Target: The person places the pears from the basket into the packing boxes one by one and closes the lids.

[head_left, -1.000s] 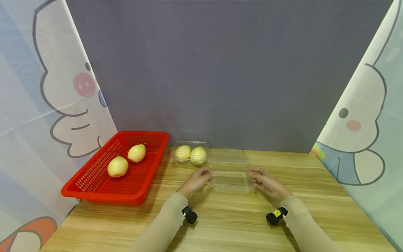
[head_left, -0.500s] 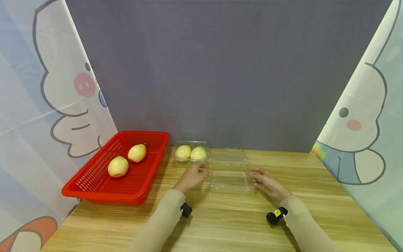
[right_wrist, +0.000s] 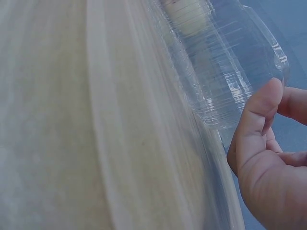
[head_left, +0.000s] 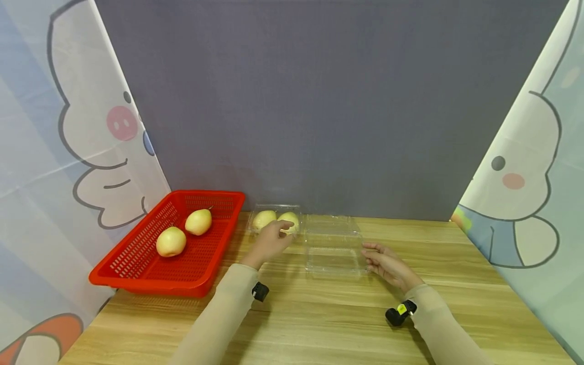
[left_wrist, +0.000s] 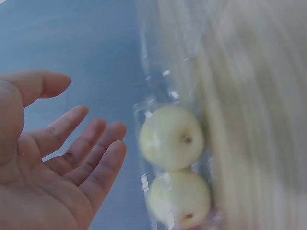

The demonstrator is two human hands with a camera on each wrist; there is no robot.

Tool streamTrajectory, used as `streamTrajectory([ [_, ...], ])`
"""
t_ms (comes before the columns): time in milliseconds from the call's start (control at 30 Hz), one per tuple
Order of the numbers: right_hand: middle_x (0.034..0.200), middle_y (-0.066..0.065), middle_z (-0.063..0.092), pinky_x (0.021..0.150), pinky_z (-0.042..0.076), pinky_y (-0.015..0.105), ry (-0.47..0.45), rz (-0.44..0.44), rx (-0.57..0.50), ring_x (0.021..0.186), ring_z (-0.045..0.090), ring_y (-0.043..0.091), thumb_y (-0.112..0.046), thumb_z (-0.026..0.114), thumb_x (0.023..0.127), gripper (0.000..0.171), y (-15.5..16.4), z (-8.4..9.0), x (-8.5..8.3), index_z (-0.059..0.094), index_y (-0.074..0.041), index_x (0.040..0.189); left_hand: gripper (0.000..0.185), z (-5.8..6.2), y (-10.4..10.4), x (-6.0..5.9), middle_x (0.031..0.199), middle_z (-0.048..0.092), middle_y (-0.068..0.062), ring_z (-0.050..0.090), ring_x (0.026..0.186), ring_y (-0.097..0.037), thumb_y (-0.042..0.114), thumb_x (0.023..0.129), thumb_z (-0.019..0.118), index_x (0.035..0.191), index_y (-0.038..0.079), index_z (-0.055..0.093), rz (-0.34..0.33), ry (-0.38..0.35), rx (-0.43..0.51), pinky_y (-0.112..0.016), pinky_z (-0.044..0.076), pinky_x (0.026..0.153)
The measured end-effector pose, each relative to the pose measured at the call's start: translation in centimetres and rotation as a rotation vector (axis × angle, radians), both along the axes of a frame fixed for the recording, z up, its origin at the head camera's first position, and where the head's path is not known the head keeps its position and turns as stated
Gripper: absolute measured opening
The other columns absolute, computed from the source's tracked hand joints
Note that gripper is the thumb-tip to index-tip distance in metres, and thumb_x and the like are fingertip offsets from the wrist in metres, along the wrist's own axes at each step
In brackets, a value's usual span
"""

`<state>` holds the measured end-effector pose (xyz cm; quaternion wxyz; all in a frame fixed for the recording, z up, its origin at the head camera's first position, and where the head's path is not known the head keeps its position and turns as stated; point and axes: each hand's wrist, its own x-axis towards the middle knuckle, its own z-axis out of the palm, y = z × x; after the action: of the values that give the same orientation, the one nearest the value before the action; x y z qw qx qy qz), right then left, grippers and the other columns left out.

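Observation:
An opened clear plastic clamshell box [head_left: 335, 259] lies on the wooden table with no fruit in it. My right hand [head_left: 388, 266] pinches its right edge between thumb and fingers, as the right wrist view also shows. My left hand [head_left: 269, 244] is in the air left of the box, fingers relaxed and apart, holding nothing. Behind it in the head view is a closed clear box with two pale yellow pears [head_left: 263, 220], partly covered by the fingers. In the left wrist view those pears [left_wrist: 171, 137] show blurred beside the spread left hand [left_wrist: 67, 158].
A red plastic basket [head_left: 203, 284] stands on the left with two more pears, one nearer [head_left: 171, 242] and one farther back [head_left: 198, 222]. A grey panel [head_left: 319, 111] rises behind the table, with cartoon-printed cloths at both sides.
My left hand has let go of the opened box's left edge and moved left and away from me, in front of the boxed pears. The right hand has stayed in place.

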<state>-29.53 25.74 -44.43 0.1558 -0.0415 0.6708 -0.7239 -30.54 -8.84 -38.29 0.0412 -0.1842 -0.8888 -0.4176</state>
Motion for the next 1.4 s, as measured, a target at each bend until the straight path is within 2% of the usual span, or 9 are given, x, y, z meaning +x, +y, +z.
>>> streamTrajectory([
  [167, 0.099, 0.005, 0.049, 0.064, 0.051, 0.018, 0.004, 0.002, -0.006, 0.072, 0.049, 0.005, -0.01, 0.052, 0.105, 0.062, 0.1, -0.1, 0.0, 0.016, 0.012, 0.15, 0.042, 1.7, -1.2, -0.2, 0.132, 0.061, -0.015, 0.065, 0.108, -0.033, 0.023, 0.098, 0.064, 0.135, 0.004, 0.062, 0.027, 0.051, -0.009, -0.046, 0.055, 0.088],
  [400, 0.098, 0.004, 0.05, 0.064, 0.051, 0.018, 0.016, 0.016, -0.007, 0.072, 0.05, 0.004, -0.01, 0.05, 0.105, 0.061, 0.2, -0.2, 0.0, 0.015, 0.013, 0.15, 0.042, 4.0, -3.3, -0.4, 0.137, 0.057, -0.01, 0.063, 0.114, -0.03, 0.029, 0.098, 0.063, 0.136, 0.012, 0.062, 0.068, 0.054, -0.035, -0.043, 0.055, 0.09],
  [667, 0.098, 0.004, 0.05, 0.064, 0.051, 0.018, 0.02, 0.009, -0.005, 0.073, 0.05, 0.004, -0.009, 0.051, 0.105, 0.061, 0.2, -0.2, 0.0, 0.016, 0.013, 0.149, 0.044, 6.4, -5.7, -0.2, 0.136, 0.054, -0.015, 0.061, 0.116, -0.031, 0.028, 0.101, 0.061, 0.14, 0.008, 0.057, 0.071, 0.089, -0.049, -0.048, 0.052, 0.093],
  [833, 0.098, 0.004, 0.05, 0.066, 0.051, 0.018, 0.023, 0.012, 0.003, 0.074, 0.049, 0.005, -0.01, 0.05, 0.105, 0.06, 0.2, -0.1, -0.1, 0.016, 0.013, 0.149, 0.046, 7.5, -7.1, -0.1, 0.135, 0.053, -0.016, 0.059, 0.115, -0.031, 0.032, 0.101, 0.06, 0.141, 0.009, 0.057, 0.121, 0.111, -0.137, -0.05, 0.051, 0.094],
  [1000, 0.099, 0.004, 0.05, 0.067, 0.052, 0.018, 0.021, 0.016, 0.007, 0.074, 0.05, 0.005, -0.01, 0.051, 0.105, 0.061, 0.1, -0.1, -0.1, 0.015, 0.013, 0.15, 0.045, 8.0, -8.8, -0.4, 0.135, 0.052, -0.02, 0.057, 0.113, -0.036, 0.028, 0.1, 0.059, 0.139, 0.004, 0.058, 0.186, 0.171, -0.25, -0.053, 0.049, 0.094],
  [1200, 0.099, 0.004, 0.05, 0.067, 0.052, 0.018, 0.021, 0.014, 0.007, 0.074, 0.05, 0.005, -0.011, 0.051, 0.105, 0.061, 0.1, -0.1, -0.1, 0.016, 0.013, 0.149, 0.041, 8.3, -10.8, -0.4, 0.132, 0.053, -0.027, 0.055, 0.116, -0.045, 0.023, 0.1, 0.058, 0.133, -0.002, 0.061, 0.24, 0.243, -0.344, -0.057, 0.044, 0.1],
  [1400, 0.1, 0.005, 0.049, 0.066, 0.052, 0.018, 0.017, 0.008, 0.007, 0.074, 0.05, 0.005, -0.01, 0.051, 0.105, 0.06, 0.1, -0.1, 0.0, 0.017, 0.013, 0.149, 0.042, 8.4, -12.6, -0.3, 0.132, 0.051, -0.031, 0.052, 0.115, -0.05, 0.021, 0.099, 0.055, 0.132, -0.005, 0.059, 0.286, 0.241, -0.419, -0.062, 0.042, 0.1],
])
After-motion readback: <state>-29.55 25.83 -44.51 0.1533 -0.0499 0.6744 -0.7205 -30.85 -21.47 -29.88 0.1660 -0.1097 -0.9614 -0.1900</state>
